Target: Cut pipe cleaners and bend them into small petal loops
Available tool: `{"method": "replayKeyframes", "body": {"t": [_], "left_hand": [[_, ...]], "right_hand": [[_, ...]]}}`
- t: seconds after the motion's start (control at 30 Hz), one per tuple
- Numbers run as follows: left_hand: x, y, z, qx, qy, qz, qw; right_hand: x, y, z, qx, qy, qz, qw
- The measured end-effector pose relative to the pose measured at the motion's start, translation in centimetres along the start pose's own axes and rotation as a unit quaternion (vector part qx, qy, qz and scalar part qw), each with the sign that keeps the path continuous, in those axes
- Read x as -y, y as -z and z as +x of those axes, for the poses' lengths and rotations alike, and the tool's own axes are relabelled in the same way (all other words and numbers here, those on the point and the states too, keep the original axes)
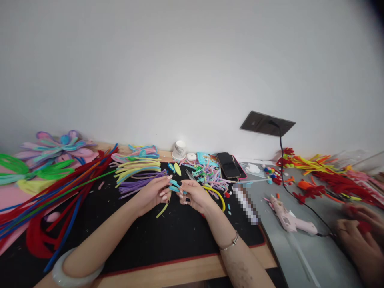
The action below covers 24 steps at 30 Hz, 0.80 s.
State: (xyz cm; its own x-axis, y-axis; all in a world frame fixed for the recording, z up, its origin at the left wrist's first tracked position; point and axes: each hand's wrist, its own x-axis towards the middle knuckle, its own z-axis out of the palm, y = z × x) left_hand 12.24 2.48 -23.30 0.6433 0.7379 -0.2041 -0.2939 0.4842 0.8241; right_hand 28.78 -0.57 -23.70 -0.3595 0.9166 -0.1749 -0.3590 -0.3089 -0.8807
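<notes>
From here, the left grip (157, 194) and right grip (194, 195) are both pinched on a blue fuzzy piece (174, 188), mid-frame above the black mat (177, 244). It should be light, soft, easily bent; best held near its ends.

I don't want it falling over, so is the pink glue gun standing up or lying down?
Lying down: the pink glue gun rests on the grey table, its body and handle stretched along the surface.

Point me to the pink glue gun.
In the head view, the pink glue gun lies on the grey table at right, between the black mat and a co-worker's hands.
</notes>
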Motion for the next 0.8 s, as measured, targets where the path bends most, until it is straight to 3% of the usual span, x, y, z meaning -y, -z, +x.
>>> {"method": "replayKeyframes", "body": {"t": [0.27, 0.47, 0.53, 0.67, 0.8], "left_hand": [[0.4, 0.1, 0.4, -0.024, -0.062, 0.041, 0.997], [0.1, 0.1, 0.1, -0.005, -0.089, 0.103, 0.991], [0.1, -0.1, 0.1, -0.015, -0.127, 0.177, 0.976], [0.4, -0.8, -0.1, -0.029, -0.226, 0.318, 0.920], [0.8, -1.4, -0.4, -0.033, -0.228, 0.317, 0.920]], "right_hand": [[-0.1, -0.4, 0.1, 0.008, 0.015, 0.001, 1.000], [0.1, 0.0, 0.0, 0.019, 0.037, 0.090, 0.995], [0.1, 0.1, -0.1, 0.041, 0.026, 0.128, 0.991], [-0.3, -0.2, -0.1, 0.078, 0.004, 0.177, 0.981], [-0.7, -1.0, 0.0, 0.089, -0.007, 0.204, 0.975]]}}
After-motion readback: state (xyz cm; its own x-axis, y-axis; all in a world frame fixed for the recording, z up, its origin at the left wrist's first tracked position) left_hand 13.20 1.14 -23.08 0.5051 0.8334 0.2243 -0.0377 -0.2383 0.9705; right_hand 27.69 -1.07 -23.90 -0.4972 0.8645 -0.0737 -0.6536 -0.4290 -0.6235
